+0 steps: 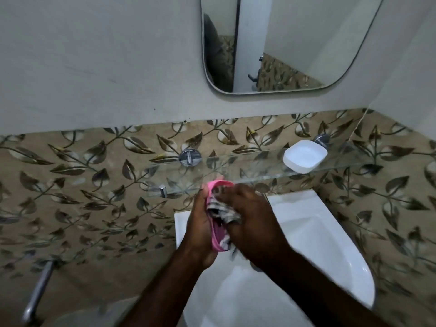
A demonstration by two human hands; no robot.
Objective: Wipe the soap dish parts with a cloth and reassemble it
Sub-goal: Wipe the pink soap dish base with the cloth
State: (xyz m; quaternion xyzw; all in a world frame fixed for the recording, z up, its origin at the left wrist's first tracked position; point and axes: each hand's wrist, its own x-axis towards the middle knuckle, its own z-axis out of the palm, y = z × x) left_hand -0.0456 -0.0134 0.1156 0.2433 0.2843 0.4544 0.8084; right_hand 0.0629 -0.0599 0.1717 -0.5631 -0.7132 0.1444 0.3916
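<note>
Ahead of me a glass shelf [259, 166] crossed the leaf-patterned tiles on chrome brackets [190, 156]. The white soap dish part [304, 156] sat near the shelf's right end, and a mirror [283, 43] hung on the wall above. The white sink [318, 244] lay below the shelf, and a metal bar [39, 286] slanted at the lower left. Both hands met over the sink's back-left corner, just in front of the shelf's front edge, hiding much of what they held. My left hand [200, 223] gripped the pink soap dish part [215, 241] from its left side. It stood on edge, long axis running from the shelf edge back toward me, hollow turned right. My right hand [247, 220] clutched a checked cloth [224, 213], pushed into that hollow.
</note>
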